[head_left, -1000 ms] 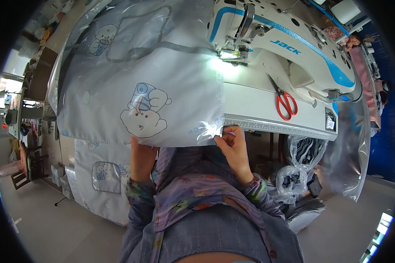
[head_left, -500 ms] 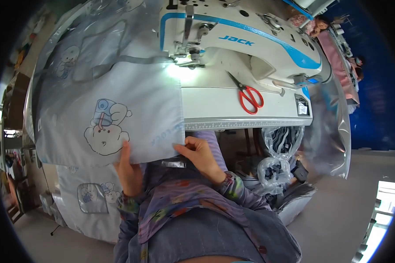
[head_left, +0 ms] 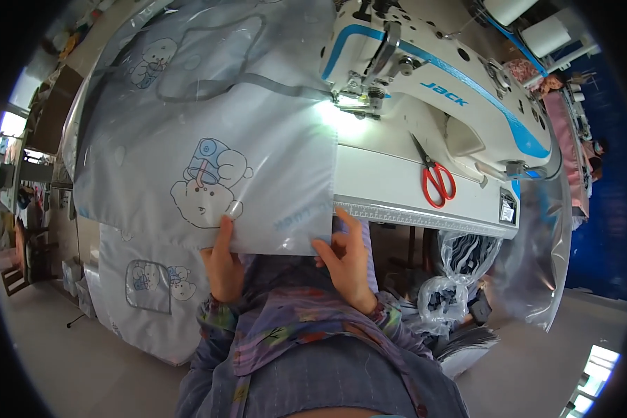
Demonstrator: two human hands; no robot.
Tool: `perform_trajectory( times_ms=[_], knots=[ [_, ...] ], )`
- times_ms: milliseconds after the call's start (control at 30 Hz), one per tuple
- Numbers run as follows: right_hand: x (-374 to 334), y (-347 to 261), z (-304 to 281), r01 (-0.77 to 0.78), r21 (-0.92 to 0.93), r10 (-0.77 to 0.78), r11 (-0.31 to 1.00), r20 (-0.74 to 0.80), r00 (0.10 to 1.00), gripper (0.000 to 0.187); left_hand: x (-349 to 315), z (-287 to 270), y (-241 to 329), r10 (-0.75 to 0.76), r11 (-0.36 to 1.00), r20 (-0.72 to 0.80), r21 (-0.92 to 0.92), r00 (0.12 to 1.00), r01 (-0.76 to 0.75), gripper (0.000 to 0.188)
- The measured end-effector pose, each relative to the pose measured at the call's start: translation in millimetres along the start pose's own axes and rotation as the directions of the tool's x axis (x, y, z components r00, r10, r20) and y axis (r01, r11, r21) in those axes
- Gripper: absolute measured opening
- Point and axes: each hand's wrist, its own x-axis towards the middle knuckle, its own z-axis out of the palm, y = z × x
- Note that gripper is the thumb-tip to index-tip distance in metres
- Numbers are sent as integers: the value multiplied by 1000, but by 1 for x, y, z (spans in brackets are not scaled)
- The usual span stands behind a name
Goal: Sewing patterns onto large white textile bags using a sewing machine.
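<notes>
A glossy light-grey fabric panel with a printed bear spreads left of the sewing machine. A grey binding strip runs along its far edge to the lit needle area. My left hand grips the panel's near edge, a finger on top below the bear and the rest of the hand underneath. My right hand holds the near right corner, thumb on top. Its index finger is stretched out past the panel's right edge, and other fingers curl by the corner, partly hidden.
Red-handled scissors lie on the machine bed, behind a ruler strip on the front edge. More printed fabric hangs at lower left. Plastic bags with dark strips stand at right. White thread cones are at far right; people sit beyond.
The whole view has shifted, so machine and panel appear further right. My right index finger has straightened away from the thumb at the corner. My left hand keeps its place on the near edge.
</notes>
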Motion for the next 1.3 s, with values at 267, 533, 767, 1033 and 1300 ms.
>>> perform_trajectory(
  times_ms=[267,533,767,1033,1300],
  knots=[
    [7,6,-13,5,-114,18,993,197,980,53,14,-2,-12,-6,995,-106,95,994,16,37],
    [19,-3,-6,7,-98,15,995,221,975,54,34,-2,-9,222,946,93,221,971,-237,36],
    [34,-38,-53,263,-413,-137,872,311,941,40,26,-10,-25,0,983,65,181,998,-12,33],
    [107,-63,-175,105,-990,-463,-91,136,876,45,-21,66,-31,-478,820,669,107,570,562,36],
    [65,-114,-157,67,-617,285,784,454,844,59,-38,76,-33,-597,746,529,92,603,659,31]
  ],
)
